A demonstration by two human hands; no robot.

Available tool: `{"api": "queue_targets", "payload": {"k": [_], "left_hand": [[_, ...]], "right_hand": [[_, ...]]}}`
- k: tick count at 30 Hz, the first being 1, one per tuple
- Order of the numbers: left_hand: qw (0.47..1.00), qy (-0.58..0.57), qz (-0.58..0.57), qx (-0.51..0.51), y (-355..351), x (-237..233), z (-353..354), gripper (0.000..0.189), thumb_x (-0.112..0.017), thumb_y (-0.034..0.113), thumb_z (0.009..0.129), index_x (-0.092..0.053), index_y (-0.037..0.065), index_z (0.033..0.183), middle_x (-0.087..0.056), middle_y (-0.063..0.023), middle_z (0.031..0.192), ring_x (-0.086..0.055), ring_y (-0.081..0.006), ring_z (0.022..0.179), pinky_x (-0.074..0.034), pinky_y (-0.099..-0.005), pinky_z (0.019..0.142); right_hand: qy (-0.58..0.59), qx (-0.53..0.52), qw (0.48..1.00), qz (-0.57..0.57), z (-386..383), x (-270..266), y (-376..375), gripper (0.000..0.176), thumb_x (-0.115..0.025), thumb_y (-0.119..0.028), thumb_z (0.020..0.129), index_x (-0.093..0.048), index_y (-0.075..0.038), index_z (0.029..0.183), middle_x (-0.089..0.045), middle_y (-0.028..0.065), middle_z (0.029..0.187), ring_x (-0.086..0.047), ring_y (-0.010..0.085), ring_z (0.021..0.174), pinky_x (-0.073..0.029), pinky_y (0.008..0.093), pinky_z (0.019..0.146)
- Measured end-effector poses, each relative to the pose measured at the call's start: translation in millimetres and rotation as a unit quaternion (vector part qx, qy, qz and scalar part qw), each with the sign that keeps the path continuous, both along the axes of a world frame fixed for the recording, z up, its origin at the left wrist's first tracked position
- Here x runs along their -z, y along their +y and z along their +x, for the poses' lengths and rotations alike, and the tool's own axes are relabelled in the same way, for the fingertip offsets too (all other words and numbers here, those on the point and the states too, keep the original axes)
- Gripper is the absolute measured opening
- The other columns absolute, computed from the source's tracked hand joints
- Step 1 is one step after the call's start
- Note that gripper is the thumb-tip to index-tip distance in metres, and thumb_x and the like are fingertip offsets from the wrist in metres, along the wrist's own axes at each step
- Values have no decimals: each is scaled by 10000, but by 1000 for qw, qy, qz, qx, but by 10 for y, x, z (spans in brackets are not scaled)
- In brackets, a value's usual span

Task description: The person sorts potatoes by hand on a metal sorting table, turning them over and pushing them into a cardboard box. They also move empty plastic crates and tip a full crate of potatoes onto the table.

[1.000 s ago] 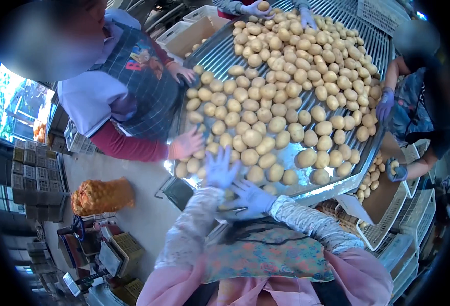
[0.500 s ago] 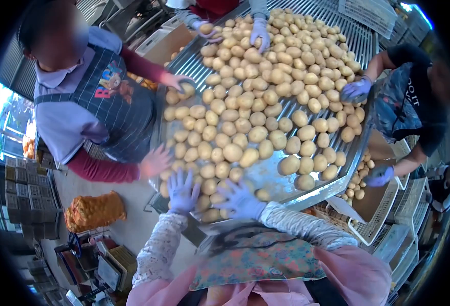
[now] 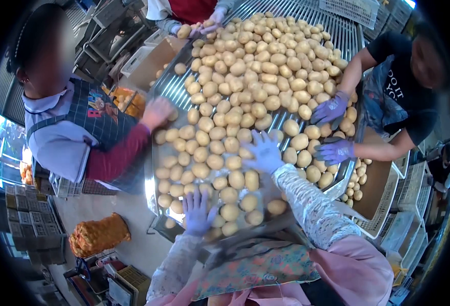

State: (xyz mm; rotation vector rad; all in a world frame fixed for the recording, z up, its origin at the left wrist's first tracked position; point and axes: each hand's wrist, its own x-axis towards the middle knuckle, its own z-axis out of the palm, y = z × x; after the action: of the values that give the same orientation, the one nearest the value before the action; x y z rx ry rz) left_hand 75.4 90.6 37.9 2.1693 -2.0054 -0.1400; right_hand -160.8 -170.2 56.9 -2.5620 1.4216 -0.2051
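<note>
Many tan potatoes [image 3: 281, 66] lie heaped on a metal sorting table [image 3: 347, 38] with slats, and more are spread over its near end. My left hand [image 3: 198, 213], in a lavender glove, rests on potatoes at the near edge, fingers spread. Farther in and to the right, my right hand [image 3: 265, 154], gloved alike, reaches over potatoes near the middle of the table. Its fingers are spread too, with none closed round a potato. Potatoes lie around and between both hands.
A co-worker's gloved hands [image 3: 332, 130] are among potatoes at the right; another person's bare hand [image 3: 157, 112] is at the left edge. A third person stands at the far end. Crates [image 3: 414, 196] and a cardboard box [image 3: 378, 199] stand right; an orange mesh sack [image 3: 100, 234] lies on the floor.
My right hand has moved forward and right over the table, while my left shifted slightly right and nearer me. The right co-worker's hands are now both on potatoes.
</note>
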Motion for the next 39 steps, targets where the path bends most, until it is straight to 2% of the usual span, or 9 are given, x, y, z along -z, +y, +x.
{"api": "queue_targets", "payload": {"k": [5,7,14,18,24,27,30,34,39], "left_hand": [[988,45,-93,-117,-574,278,-600,831,-590,563,937,-385,65,1570,-400,-258,1568,-325,-572,1424,-227,-693,1160],[999,31,-45,-2,-487,98,-704,838,-589,577,935,-380,77,1574,-403,-253,1567,-301,-577,1436,-234,-692,1160],[998,16,24,55,632,-181,-156,750,-654,519,903,-487,120,1516,-446,-267,1525,-451,-491,1367,-287,-652,1144],[998,13,41,40,970,-207,112,710,-648,467,912,-491,126,1514,-478,-280,1483,-493,-468,1325,-298,-632,1140],[1000,-17,-18,1,-67,-269,123,725,-652,422,934,-454,53,1526,-447,-313,1497,-416,-526,1372,-275,-627,1157],[996,-41,-81,17,-445,263,-323,749,-650,447,942,-431,56,1543,-407,-315,1533,-352,-541,1425,-252,-625,1180],[998,11,-24,-65,-402,29,-753,776,-656,461,936,-415,60,1554,-371,-311,1561,-298,-531,1468,-210,-634,1200],[998,26,43,41,377,-75,-228,802,-667,516,898,-429,119,1554,-390,-282,1549,-270,-534,1468,-197,-658,1194],[986,-56,151,-34,935,-417,215,785,-657,474,913,-429,70,1546,-380,-290,1562,-303,-535,1450,-196,-655,1192]], "right_hand": [[-64,-159,982,-76,-269,0,665,618,-684,-567,849,-624,-283,1394,-484,131,1530,-301,558,1444,-221,662,1194],[-60,-202,977,-34,-476,-155,687,593,-721,-541,818,-663,-247,1329,-536,98,1472,-374,512,1407,-255,646,1182],[-56,-197,977,-65,-1048,-80,1057,608,-752,-545,770,-673,-317,1328,-483,124,1505,-452,460,1303,-311,655,1120],[-159,-226,961,-6,-427,50,1317,622,-734,-600,769,-660,-372,1343,-469,139,1523,-365,489,1404,-246,648,1173],[-120,-232,965,-4,187,194,1710,594,-720,-589,796,-657,-344,1333,-508,74,1487,-326,466,1454,-236,614,1190],[-114,-483,867,48,-66,559,1616,464,-680,-492,864,-672,-300,1286,-548,82,1449,-388,351,1445,-306,563,1152],[-127,-311,942,-15,-869,19,1264,529,-715,-480,804,-669,-292,1297,-555,116,1412,-450,390,1367,-371,579,1083],[-37,-93,985,-138,-1497,-270,970,672,-780,-509,705,-658,-296,1330,-519,161,1450,-460,495,1315,-389,627,1074],[-62,-102,992,-28,-1011,-65,1082,806,-787,-511,730,-543,-312,1472,-442,186,1533,-361,546,1387,-297,675,1140]]}}
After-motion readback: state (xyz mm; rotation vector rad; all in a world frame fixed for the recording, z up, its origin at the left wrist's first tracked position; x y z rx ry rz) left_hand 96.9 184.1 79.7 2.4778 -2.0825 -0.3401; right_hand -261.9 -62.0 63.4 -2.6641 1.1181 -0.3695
